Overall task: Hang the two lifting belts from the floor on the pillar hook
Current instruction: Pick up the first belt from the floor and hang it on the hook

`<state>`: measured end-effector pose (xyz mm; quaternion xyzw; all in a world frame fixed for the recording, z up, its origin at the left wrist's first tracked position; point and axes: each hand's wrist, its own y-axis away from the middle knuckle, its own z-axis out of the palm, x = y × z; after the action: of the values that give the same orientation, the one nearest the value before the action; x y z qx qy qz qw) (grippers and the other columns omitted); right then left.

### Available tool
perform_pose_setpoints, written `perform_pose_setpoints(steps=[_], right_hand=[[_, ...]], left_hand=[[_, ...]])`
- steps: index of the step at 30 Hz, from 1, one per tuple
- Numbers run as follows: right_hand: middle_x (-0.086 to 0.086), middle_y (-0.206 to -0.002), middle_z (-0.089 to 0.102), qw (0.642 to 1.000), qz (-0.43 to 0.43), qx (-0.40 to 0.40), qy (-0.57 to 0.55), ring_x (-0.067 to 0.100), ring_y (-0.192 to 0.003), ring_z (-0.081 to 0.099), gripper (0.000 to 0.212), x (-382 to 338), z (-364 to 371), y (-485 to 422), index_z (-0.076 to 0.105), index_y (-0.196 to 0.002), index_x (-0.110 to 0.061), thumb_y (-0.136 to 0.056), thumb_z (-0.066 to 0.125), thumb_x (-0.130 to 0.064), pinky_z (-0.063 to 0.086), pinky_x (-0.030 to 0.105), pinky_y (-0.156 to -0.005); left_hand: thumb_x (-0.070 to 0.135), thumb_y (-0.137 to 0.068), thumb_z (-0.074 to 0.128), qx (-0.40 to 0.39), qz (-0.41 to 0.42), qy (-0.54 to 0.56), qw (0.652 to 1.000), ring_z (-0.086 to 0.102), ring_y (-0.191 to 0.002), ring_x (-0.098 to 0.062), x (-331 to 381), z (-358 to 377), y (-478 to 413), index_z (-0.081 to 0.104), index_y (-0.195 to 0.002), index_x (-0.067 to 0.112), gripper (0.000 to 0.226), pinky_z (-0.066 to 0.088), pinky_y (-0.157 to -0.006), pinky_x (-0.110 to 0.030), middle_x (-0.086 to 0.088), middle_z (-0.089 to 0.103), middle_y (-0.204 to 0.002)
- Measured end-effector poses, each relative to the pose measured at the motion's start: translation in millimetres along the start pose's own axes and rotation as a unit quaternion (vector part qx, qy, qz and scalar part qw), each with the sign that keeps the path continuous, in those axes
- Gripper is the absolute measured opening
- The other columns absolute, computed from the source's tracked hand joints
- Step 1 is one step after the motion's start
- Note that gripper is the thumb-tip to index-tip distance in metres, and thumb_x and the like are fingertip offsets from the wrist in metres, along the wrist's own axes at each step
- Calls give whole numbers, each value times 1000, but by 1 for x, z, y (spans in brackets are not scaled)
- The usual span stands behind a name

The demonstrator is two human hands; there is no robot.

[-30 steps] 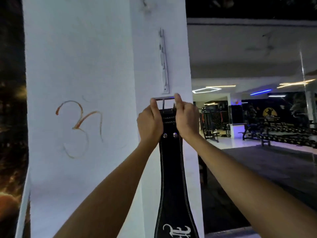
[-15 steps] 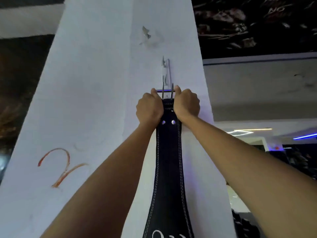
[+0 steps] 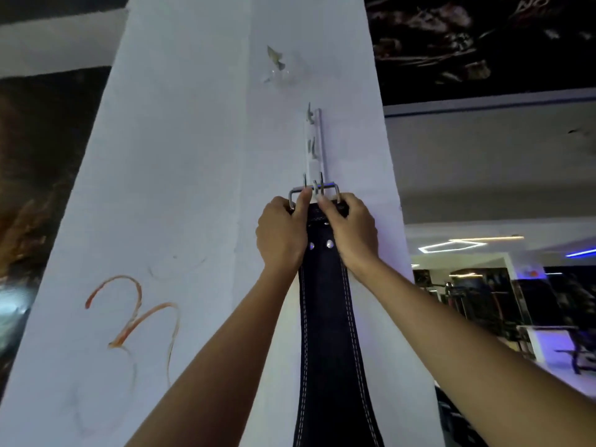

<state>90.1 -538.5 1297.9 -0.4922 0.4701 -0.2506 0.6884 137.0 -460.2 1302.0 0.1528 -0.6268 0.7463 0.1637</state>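
Note:
A black lifting belt (image 3: 329, 333) with white stitching hangs down flat against the white pillar (image 3: 180, 195). Its steel buckle (image 3: 314, 190) is at the top, level with the bottom of a white hook rail (image 3: 315, 146) fixed upright on the pillar. My left hand (image 3: 282, 233) grips the belt's top left edge, with the thumb up on the buckle. My right hand (image 3: 350, 232) grips the top right edge, its thumb on the buckle too. Whether the buckle is caught on a hook I cannot tell. Only this one belt is in view.
An orange scrawl (image 3: 135, 314) marks the pillar's left face, and a chipped patch (image 3: 277, 64) sits above the rail. To the right a gym room (image 3: 516, 301) opens with dark racks and benches under ceiling lights. Dark wall art fills the left and upper right.
Both hands have raised the belt's buckle from below the hook rail up to its lower end, and my head has tilted upward. The grip on the belt is unchanged.

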Motion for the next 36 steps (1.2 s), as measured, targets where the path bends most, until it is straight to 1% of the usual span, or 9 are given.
perform_pose_setpoints(steps=[5, 9, 15, 18, 20, 22, 27, 30, 36], right_hand=[[3, -69, 61, 990, 121, 27, -60, 23, -63, 56, 38, -14, 0, -10, 63, -81, -6, -79, 60, -44, 40, 29, -54], [3, -62, 61, 975, 188, 24, -120, 27, -68, 63, 22, -20, -1, -20, 59, -56, -12, -69, 69, -27, 56, 40, -74], [1, -62, 55, 988, 104, 16, -114, 22, -68, 54, 22, -15, 0, -10, 63, -75, -9, -80, 62, -31, 43, 31, -61], [7, -111, 60, 997, 6, -40, -67, 22, -107, 55, 28, 0, -1, 7, 55, -116, -15, -94, 45, -30, 42, 24, -82], [8, -150, 29, 994, -23, -81, -73, 17, -138, 29, 53, 10, -2, 32, 19, -146, -14, -98, 38, -22, 26, 26, -112], [-1, -154, 19, 987, -11, -111, -113, 9, -140, 23, 59, 23, -3, 71, 3, -148, -14, -98, 35, -18, 20, 26, -116], [3, -140, 49, 985, 53, -117, -115, 6, -123, 48, 46, 65, -20, 182, 31, -143, -11, -97, 39, -18, 36, 20, -106], [1, -115, 66, 980, 114, -99, -129, 4, -106, 61, 28, 89, -38, 242, 56, -121, -12, -95, 46, -18, 48, 22, -94], [0, -78, 61, 940, 327, -56, -75, -9, -65, 55, 21, 121, -70, 362, 62, -90, -7, -96, 44, -16, 43, 26, -75]], left_hand=[[37, -82, 60, -29, -88, 95, 991, 40, -55, -20, 7, 7, -15, 33, -56, 15, 43, 31, -55, -32, 2, 40, -56], [36, -64, 71, -78, -117, 145, 979, 48, -59, -21, 3, 0, -28, 41, -53, 18, 38, 48, -64, -36, -6, 47, -60], [36, -88, 53, -84, -72, 92, 990, 51, -63, -27, 4, -2, -15, 49, -61, 11, 37, 39, -62, -35, -9, 53, -66], [25, -99, 33, -112, -16, 77, 991, 44, -126, -31, -3, 3, 16, 45, -125, -3, 40, 33, -102, -32, -19, 43, -137], [18, -100, 31, -124, 19, 79, 989, 16, -144, -24, -14, -2, 45, 19, -145, 0, 50, 10, -107, -11, -15, 15, -156], [15, -100, 31, -120, 36, 91, 988, 11, -146, -17, -31, -9, 78, 11, -148, 4, 53, 6, -104, -4, -10, 12, -158], [12, -99, 35, -151, -8, 144, 978, 38, -133, -1, -81, -37, 171, 30, -145, 12, 46, 28, -110, -14, 1, 39, -149], [15, -99, 36, -156, -69, 134, 976, 51, -108, 18, -106, -60, 228, 46, -136, 19, 38, 37, -93, -5, 17, 55, -127], [24, -99, 39, -188, -206, 54, 959, 47, -57, 2, -145, -111, 322, 49, -79, 14, 24, 34, -55, -16, 11, 50, -65]])
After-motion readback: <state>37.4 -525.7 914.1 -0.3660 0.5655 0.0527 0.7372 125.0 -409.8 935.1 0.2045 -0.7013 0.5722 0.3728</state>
